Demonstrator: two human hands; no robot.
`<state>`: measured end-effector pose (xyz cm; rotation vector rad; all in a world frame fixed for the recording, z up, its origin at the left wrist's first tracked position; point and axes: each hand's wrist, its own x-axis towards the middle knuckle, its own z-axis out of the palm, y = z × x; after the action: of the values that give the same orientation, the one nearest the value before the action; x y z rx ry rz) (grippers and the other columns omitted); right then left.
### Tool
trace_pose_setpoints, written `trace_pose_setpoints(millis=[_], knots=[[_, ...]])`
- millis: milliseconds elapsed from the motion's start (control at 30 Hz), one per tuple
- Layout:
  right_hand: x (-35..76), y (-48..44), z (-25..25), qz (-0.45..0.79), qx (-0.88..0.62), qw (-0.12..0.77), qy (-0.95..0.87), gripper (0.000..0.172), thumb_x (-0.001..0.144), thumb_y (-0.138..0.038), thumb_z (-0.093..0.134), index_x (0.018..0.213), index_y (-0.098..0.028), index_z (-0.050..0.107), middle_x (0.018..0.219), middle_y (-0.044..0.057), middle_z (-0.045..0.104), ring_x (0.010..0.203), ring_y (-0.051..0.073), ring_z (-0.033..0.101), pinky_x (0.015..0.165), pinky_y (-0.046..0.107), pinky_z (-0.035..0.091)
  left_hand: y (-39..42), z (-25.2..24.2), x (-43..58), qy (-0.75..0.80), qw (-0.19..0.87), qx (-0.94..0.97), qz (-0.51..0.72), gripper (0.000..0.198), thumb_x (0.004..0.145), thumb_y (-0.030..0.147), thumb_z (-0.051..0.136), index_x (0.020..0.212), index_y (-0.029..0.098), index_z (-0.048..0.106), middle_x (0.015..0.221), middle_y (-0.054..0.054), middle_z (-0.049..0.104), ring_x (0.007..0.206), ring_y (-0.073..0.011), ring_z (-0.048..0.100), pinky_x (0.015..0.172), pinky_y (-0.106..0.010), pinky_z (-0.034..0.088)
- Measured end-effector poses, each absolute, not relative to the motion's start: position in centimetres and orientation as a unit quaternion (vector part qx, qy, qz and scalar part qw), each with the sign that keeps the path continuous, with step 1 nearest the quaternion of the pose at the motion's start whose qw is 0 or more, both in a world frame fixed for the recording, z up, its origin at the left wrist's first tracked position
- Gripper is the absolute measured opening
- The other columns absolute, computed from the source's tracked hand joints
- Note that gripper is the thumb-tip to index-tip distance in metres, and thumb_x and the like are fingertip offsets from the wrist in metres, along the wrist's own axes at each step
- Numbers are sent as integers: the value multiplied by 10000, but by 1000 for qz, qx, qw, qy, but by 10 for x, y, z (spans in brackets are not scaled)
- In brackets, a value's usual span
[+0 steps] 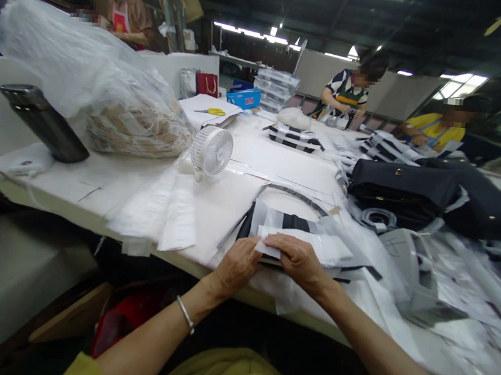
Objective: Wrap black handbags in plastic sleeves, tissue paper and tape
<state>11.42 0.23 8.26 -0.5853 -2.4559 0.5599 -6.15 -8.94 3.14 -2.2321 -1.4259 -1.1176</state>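
Note:
In front of me at the table edge lies a black bag (245, 226) with an arched handle (296, 192) and translucent white wrapping over it. My left hand (239, 263) is closed at the bag's near left side, its fingertips pinching the left end of a white strip of wrapping sheet (328, 247). Close beside it, my right hand (299, 262) bends its fingers over the same strip and grips it from above. The thumbs are partly hidden. Both hands meet over the front of the bag.
A small white fan (212, 153) stands beyond stacked white sheets (178, 219). Left are a dark flask (45, 125) and a large plastic sack (138, 124). Right are black bags (402, 188) and a grey tape dispenser (417, 276). Yellow scissors (215, 112) lie farther back. Several people work beyond.

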Motion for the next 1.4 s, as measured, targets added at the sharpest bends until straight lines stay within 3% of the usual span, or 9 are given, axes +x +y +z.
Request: trace_pose_setpoints(millis=[200,433,567,667,933,1067,1267,1333,1400], knots=[[119,-10,81,142,-153,278,-938,416,890,-99,442,1181,-241,703,1201,59,715,1157,202,647,1039,397,514,-91,31,-66,-494,101,-765,-401,573,938,102,467,1482,110,287,1220,-166,638,1092,-215,624,919,-356,547],[161,-42,88,106,-108,349,-925,272,902,-129,610,1155,-211,670,1026,68,748,1017,206,689,951,386,561,-90,35,-70,-489,127,-778,-374,349,958,89,434,1283,148,547,1107,-139,654,1020,-215,633,862,-358,571],[192,-57,67,94,-184,250,-946,392,875,-248,683,1257,-194,615,1156,120,707,1081,269,651,928,447,562,-87,36,-71,-490,117,-783,-366,418,931,43,408,1311,166,531,1108,-132,647,1022,-209,628,877,-368,565],[197,-64,47,78,-226,208,-948,428,877,-195,640,1301,-187,591,1232,140,671,1105,288,625,934,479,549,-85,41,-72,-495,103,-785,-358,488,879,-8,398,1315,172,522,1109,-120,640,1023,-209,619,896,-376,556],[140,-76,43,91,-222,335,-911,151,924,-131,571,962,-193,702,907,74,736,916,218,643,840,382,522,-66,68,-64,-511,60,-795,-320,484,839,4,492,1288,186,500,1053,-80,618,949,-208,619,852,-356,560],[93,-94,45,107,-177,302,-931,181,927,-167,576,798,-190,701,766,69,708,807,209,633,780,360,521,-61,65,-62,-519,37,-797,-307,513,811,94,671,1272,206,475,1067,-72,604,968,-226,622,853,-376,564],[115,-72,100,323,-173,285,-886,166,951,-295,602,863,-212,716,802,10,743,737,144,680,710,244,535,-71,42,-67,-496,83,-803,-321,498,854,91,610,1319,178,452,1127,-115,625,1031,-241,627,870,-399,565],[124,-35,127,290,-271,332,-856,191,964,-321,573,894,-214,715,882,23,755,806,164,696,783,267,536,-71,38,-66,-485,103,-798,-342,464,881,86,553,1329,158,455,1132,-131,634,1041,-238,630,866,-394,568],[122,13,141,207,-382,303,-848,252,980,-366,523,961,-204,715,988,56,751,936,204,689,881,307,507,-71,38,-65,-478,122,-793,-356,422,898,73,511,1313,143,474,1118,-139,643,1017,-231,638,844,-383,576]])
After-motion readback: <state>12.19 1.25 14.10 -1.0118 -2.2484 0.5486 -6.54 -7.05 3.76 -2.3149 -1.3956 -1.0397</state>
